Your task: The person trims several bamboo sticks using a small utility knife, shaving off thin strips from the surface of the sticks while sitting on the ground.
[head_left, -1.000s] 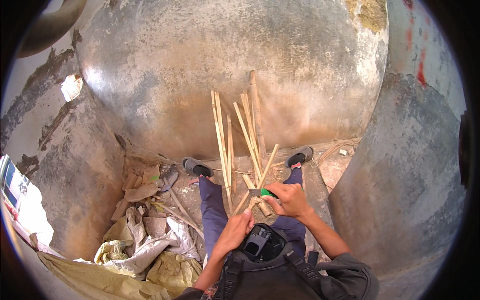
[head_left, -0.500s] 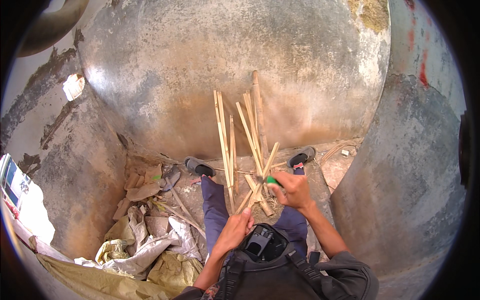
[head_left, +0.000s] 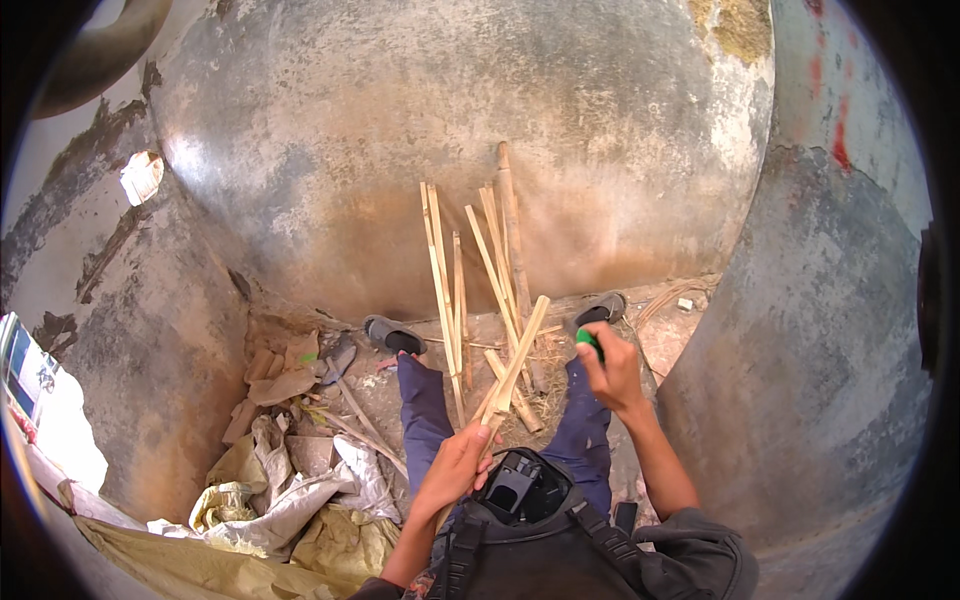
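A huge grey concrete jar has split bamboo strips leaning on it. The left hand pinches one bamboo strip upright between the knees. The right hand's grip is pressed around a green-handled tool.

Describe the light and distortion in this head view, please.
Head view: soft daylight, a pale sheen on the big round vessel; fisheye bends edges near the dark rim; the left hand, bamboo strip and right hand are fairly sharp.
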A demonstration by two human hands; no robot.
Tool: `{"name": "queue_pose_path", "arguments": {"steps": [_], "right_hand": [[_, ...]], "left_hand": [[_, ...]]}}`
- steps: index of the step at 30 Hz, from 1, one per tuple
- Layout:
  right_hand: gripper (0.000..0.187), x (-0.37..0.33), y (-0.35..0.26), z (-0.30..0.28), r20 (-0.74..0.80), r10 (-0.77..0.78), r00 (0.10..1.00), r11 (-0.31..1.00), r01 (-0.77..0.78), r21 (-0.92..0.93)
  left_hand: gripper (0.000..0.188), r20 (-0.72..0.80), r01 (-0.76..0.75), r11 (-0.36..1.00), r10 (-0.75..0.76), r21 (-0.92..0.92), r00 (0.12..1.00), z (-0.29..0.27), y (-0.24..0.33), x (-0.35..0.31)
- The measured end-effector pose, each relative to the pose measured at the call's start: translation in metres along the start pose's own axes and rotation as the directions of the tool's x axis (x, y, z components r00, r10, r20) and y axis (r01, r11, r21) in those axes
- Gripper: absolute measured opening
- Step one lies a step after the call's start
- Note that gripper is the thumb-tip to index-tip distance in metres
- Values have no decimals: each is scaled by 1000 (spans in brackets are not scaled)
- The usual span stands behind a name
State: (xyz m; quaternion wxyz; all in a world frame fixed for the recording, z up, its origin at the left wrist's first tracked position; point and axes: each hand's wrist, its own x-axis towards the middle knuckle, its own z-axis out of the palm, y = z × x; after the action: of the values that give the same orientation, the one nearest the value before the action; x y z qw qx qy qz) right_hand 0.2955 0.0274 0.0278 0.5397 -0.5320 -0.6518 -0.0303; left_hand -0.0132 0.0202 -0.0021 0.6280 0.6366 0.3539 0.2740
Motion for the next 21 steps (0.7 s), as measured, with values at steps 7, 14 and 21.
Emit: {"name": "queue_pose_path", "arguments": {"steps": [7,14,21], "right_hand": [[25,-20,-30,28,206,-241,949,968,251,-25],[25,-20,-41,31,230,-242,943,965,257,-40],[25,-13,-41,31,200,-269,942,956,287,-66]], "left_hand": [[40,-90,-159,973,176,169,980,10,-4,7],[36,-217,-206,876,325,437,920,22,3,5],[35,-260,-198,839,368,507,893,25,4,5]]}}
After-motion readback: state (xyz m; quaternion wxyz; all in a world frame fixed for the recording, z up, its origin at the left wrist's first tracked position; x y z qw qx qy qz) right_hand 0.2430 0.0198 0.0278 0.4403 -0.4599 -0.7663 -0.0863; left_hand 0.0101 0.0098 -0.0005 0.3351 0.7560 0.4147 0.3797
